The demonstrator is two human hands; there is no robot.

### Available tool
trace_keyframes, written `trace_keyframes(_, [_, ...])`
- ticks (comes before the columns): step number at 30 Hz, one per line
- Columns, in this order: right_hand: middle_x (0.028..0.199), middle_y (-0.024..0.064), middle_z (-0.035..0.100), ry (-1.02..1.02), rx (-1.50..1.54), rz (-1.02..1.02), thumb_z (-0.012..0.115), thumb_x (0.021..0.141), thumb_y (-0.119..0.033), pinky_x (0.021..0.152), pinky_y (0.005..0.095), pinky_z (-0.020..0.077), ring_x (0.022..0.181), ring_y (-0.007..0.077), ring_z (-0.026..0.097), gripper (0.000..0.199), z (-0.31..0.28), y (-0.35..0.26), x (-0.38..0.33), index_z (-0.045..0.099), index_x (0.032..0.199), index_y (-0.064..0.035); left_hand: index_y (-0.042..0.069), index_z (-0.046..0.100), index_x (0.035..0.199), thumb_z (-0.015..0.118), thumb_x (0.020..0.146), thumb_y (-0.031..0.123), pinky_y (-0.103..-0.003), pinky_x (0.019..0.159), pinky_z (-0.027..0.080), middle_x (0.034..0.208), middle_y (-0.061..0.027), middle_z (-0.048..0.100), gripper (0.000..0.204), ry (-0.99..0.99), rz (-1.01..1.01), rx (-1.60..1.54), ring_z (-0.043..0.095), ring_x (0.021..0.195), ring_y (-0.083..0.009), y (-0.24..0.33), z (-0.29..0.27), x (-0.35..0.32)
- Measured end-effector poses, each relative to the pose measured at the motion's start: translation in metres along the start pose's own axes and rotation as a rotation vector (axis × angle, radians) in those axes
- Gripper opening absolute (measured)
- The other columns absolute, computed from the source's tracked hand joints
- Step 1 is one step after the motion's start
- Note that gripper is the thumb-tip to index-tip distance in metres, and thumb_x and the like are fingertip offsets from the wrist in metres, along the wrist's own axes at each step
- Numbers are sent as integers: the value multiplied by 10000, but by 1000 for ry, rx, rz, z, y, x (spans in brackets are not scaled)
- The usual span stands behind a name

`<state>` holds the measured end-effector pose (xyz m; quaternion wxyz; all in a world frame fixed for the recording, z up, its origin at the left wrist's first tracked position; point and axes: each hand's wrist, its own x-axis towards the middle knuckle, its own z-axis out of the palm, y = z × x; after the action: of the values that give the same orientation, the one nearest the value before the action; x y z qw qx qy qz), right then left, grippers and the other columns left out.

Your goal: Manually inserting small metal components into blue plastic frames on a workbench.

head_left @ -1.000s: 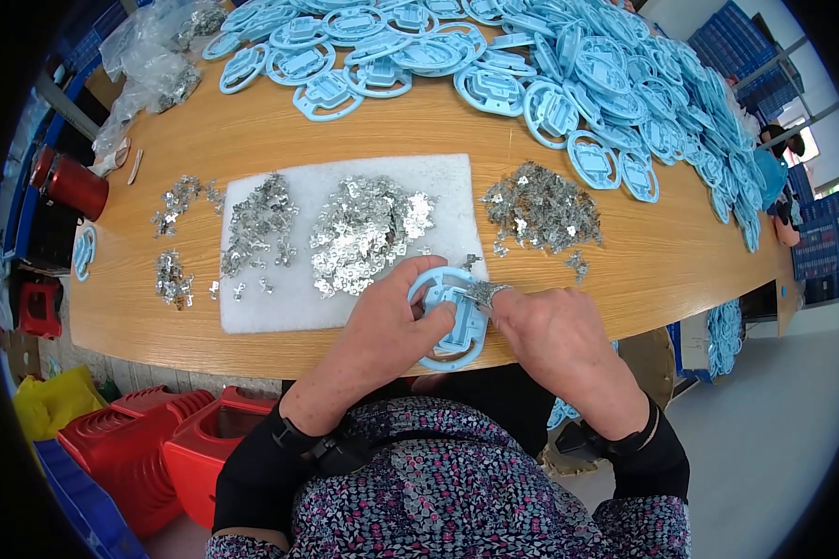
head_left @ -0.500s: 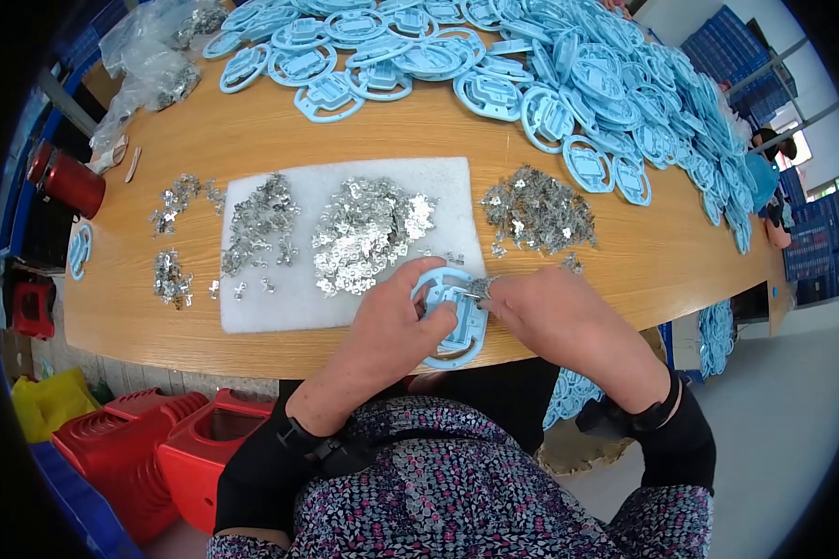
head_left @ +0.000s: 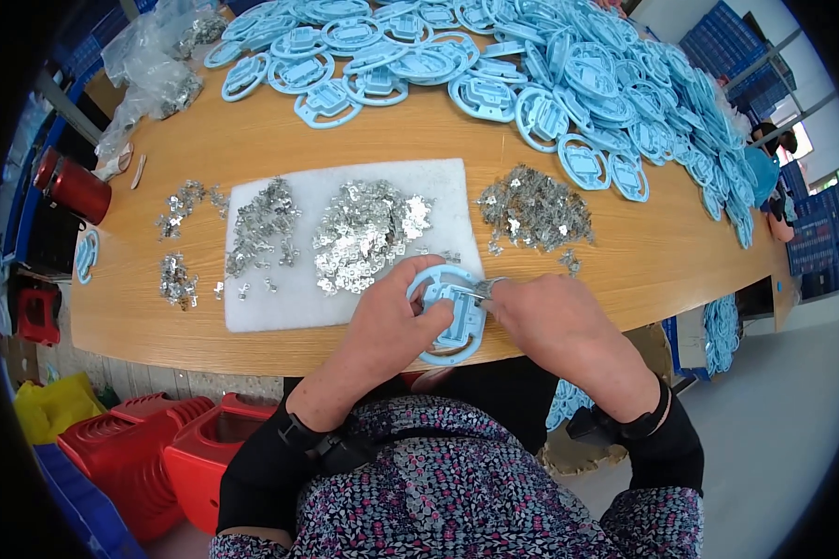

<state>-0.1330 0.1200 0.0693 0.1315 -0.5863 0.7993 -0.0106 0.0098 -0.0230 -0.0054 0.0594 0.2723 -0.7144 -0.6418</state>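
Observation:
My left hand (head_left: 382,315) grips a light blue plastic wheel-shaped part (head_left: 460,328) at the table's front edge, its thumb pressed on the raised middle. From the right, my right hand (head_left: 552,317) pinches what look like metal tweezers (head_left: 484,288), their tips at the upper right of that part. Whether the tips hold a small metal piece is too small to tell. Just beyond my hands, a white foam sheet (head_left: 289,315) bears heaps of small shiny metal pieces (head_left: 368,233). A darker heap of metal pieces (head_left: 536,212) lies on the bare wood to its right.
A large pile of light blue parts (head_left: 587,74) covers the table's far side and right. Clear plastic bags (head_left: 154,70) and a dark red flask (head_left: 75,186) stand at the left. Red plastic stools (head_left: 130,447) are below the table's left front edge.
The blue part has turned or tilted slightly in my left hand, with the tweezers still at its upper right edge. The whole view has shifted a little.

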Motion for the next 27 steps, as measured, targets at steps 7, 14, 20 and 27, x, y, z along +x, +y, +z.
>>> trace_keyframes(7, [674,38,578,134,857,308,627,996,-320,558,315,416,591,155,496,332,36,14,-13,603,859,-18,-13,552,1316,630,914,43,-268,879,527,1156,-68,654,413,-80,24,-432,619,1014,-96,14,-5,-8])
trace_keyframes(14, [738,-55,526,28,1224,274,596,1025,-324,580,248,382,680,42,436,320,31,20,-14,636,959,-14,-14,557,1306,537,943,55,-304,881,528,1185,-113,645,370,-26,493,440,638,1005,-148,35,-11,-7])
trace_keyframes(20, [779,-2,616,393,1178,91,588,1022,-225,631,256,444,703,50,512,231,22,-1,-15,647,1016,-2,-24,498,1385,488,1056,270,-358,836,552,1139,-153,656,441,-230,17,-687,687,964,-264,14,-14,4])
trace_keyframes(27, [639,166,605,574,798,12,700,897,-137,524,366,474,591,325,630,229,51,-12,-2,579,750,-10,-7,471,1423,442,1073,410,-312,868,548,1206,-136,638,545,-256,-58,-792,656,1047,-201,22,-5,-1])
